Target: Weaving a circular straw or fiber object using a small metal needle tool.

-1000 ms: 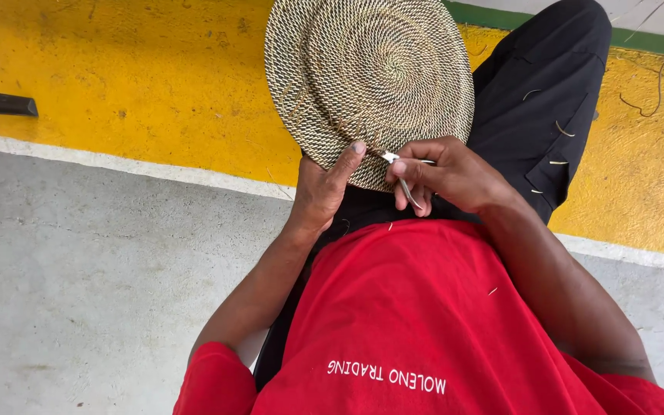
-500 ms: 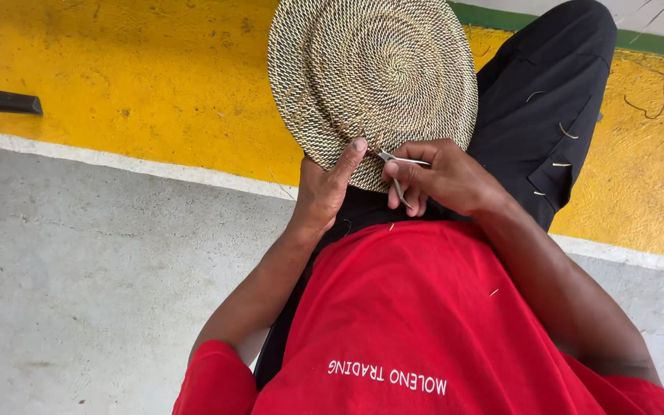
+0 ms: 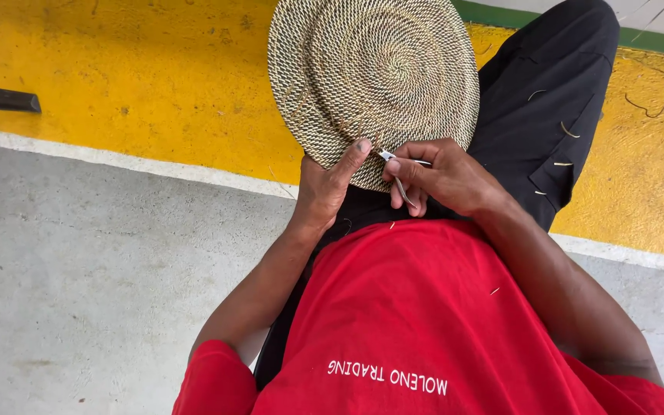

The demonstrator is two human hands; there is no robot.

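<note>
Nearest to me is the red shirt, and just past its edge both hands meet at the near rim of the work. My left hand has its grip closed on the woven round mat, thumb pressed on the rim at about six o'clock of the disc. My right hand sits just beside it at three o'clock, its grip clamped on a small metal cutter whose tip touches the weave beside the thumb. Whether the blades are apart or together I cannot tell; the fingers hide them.

To do this well, I judge the left thumb should pin the rim hard so the disc cannot turn, and the cutter tip should stay flat against the coil, taking only the stray end and not the binding strand.

The mat rests on the lap over the black trousers, tilted toward me. Beyond lie the yellow painted floor and, at twelve o'clock, a green stripe.
</note>
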